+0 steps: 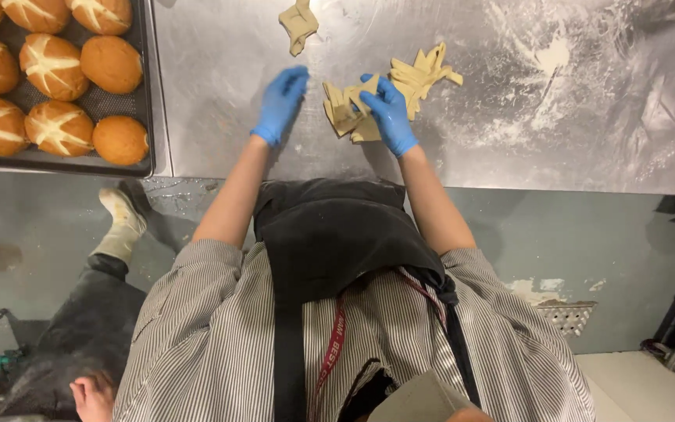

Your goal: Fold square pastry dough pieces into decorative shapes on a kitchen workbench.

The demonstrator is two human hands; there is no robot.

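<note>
Gloved hands work pale dough strips on a floured steel table.

The right hand, in a blue glove, curls its fingers over a bunch of dough strips near the table's front edge. The left hand hovers just beside, fingers loosely extended, holding nothing. A dark tray of scored buns sits at the left; bare steel stretches to the right.

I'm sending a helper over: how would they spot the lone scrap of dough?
On the floured steel table, look past the two blue-gloved hands toward its far edge. The lone dough scrap lies there beyond the left hand, apart from the dough strips heaped by the right hand.
</note>
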